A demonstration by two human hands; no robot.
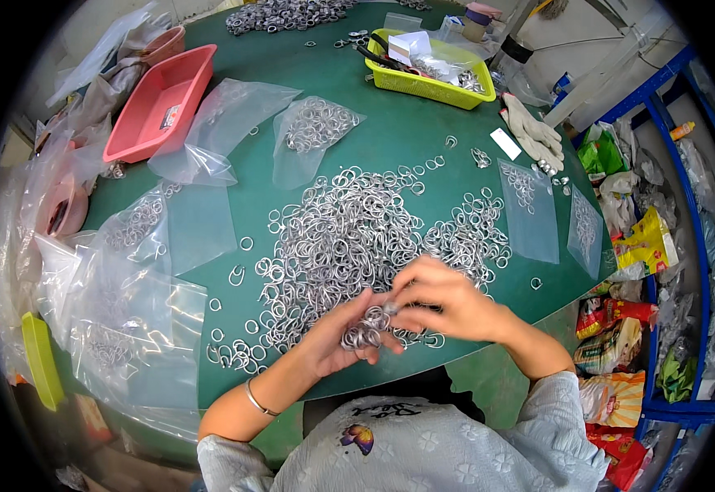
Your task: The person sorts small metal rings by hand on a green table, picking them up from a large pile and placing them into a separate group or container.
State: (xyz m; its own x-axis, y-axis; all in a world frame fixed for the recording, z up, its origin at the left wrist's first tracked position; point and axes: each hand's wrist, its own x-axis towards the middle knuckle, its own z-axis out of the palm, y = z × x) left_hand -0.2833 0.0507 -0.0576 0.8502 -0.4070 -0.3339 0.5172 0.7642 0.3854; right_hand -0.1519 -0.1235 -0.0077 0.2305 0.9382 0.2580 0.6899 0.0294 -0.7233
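Fingers of the left hand (343,338) cup a bunch of small metal rings (364,328) at lower centre while the right hand (444,303) pinches one; light, stiff, slippery, they look best gripped by their rims.

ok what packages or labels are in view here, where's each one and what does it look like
Clear plastic bags part-filled with metal rings: flat on the green table, beyond the ring pile.
More clear bags: table's right edge, flat, rectangular.
White label: small rectangle beside the grey glove.
Sticker: inside the pink tray, far left, small and pale.
Snack packets: right of the table by the blue rack; yellow, green, red.
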